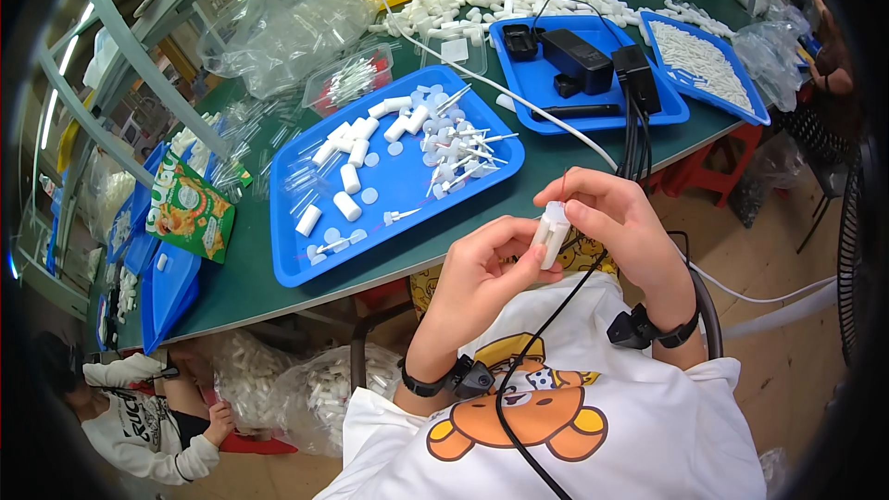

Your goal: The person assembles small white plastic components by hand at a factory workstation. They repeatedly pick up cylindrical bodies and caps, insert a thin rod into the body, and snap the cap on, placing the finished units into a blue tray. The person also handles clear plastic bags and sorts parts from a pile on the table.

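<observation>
In front of my chest, over the table's near edge, I hold a small white cylindrical piece (553, 231) with a pale round top. My left hand (495, 264) is closed round its lower part, with the thumb along its side. The thumb and fingers of my right hand (607, 213) close on its upper end. A thin reddish line shows between the right fingers; what it is I cannot tell. To the left, a blue tray (394, 222) holds loose white cylinders (348, 206), pale discs (369, 195) and thin-stemmed white pieces (468, 153).
Behind, another blue tray (662, 111) carries black adapters (574, 57) and cables. A tray of small white parts (704, 65) stands at right. White cylinders (463, 5) are heaped at the back. A green snack bag (190, 208) is at left; a co-worker (139, 417) sits lower left.
</observation>
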